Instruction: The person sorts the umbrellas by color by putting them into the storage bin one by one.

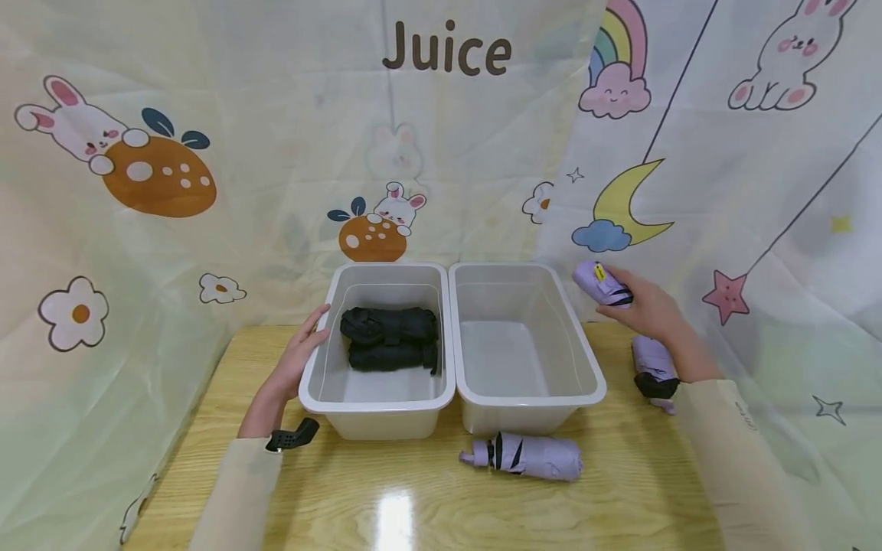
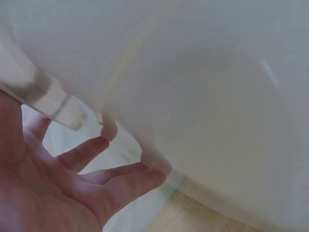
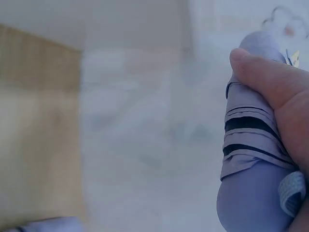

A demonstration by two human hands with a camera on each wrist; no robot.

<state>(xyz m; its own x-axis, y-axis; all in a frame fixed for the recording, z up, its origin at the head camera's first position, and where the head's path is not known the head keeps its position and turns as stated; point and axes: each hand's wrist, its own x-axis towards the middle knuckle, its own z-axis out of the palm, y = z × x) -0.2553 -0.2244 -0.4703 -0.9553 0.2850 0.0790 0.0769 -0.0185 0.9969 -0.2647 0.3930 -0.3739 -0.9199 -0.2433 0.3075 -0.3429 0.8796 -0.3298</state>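
My right hand (image 1: 646, 306) grips a folded lilac umbrella (image 1: 598, 283) with a yellow tag, raised beside the right bin's far right corner. In the right wrist view the thumb lies along the umbrella (image 3: 251, 145), and a wrist loop hangs near its handle end. With fingers spread, my left hand (image 1: 302, 356) touches the left side of the left bin (image 1: 377, 405). Its fingertips (image 2: 157, 171) meet the pale bin wall in the left wrist view. Inside that bin, two folded black umbrellas (image 1: 389, 327) lie side by side.
The right bin (image 1: 530, 400) stands against the left one, its bare floor showing. A lilac umbrella (image 1: 540, 457) lies in front of it on the wooden table (image 1: 331, 497). Another lilac umbrella (image 1: 653, 360) rests by the right forearm. A printed cloth (image 1: 276, 153) hangs behind.
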